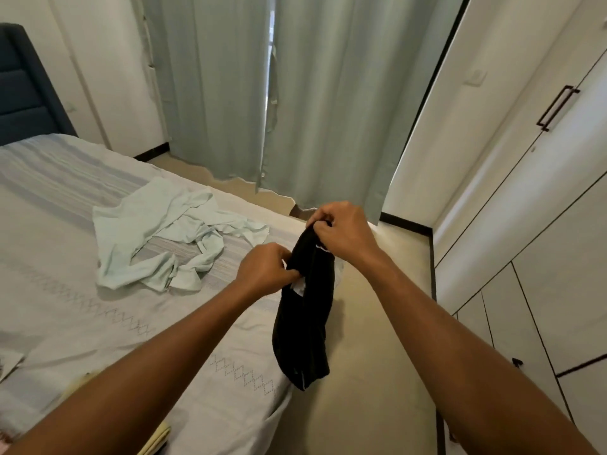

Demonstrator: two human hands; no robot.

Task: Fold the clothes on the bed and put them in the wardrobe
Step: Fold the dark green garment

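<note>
A black garment (303, 326) hangs bunched in the air over the right edge of the bed (65, 300). My right hand (341, 229) grips its top end, and my left hand (267, 269) pinches its side a little lower, where a white label shows. A crumpled pale mint garment (164, 234) lies spread on the bed to the left of my hands. The white wardrobe (542, 198) runs along the right side, with its doors closed and a dark handle (556, 108) high up.
Pale green curtains (295, 93) hang ahead, down to the beige floor (371, 372) between bed and wardrobe. A dark blue headboard (26, 90) stands at the far left. A yellowish cloth (157, 438) and another scrap (10, 362) lie at the bed's near left edge.
</note>
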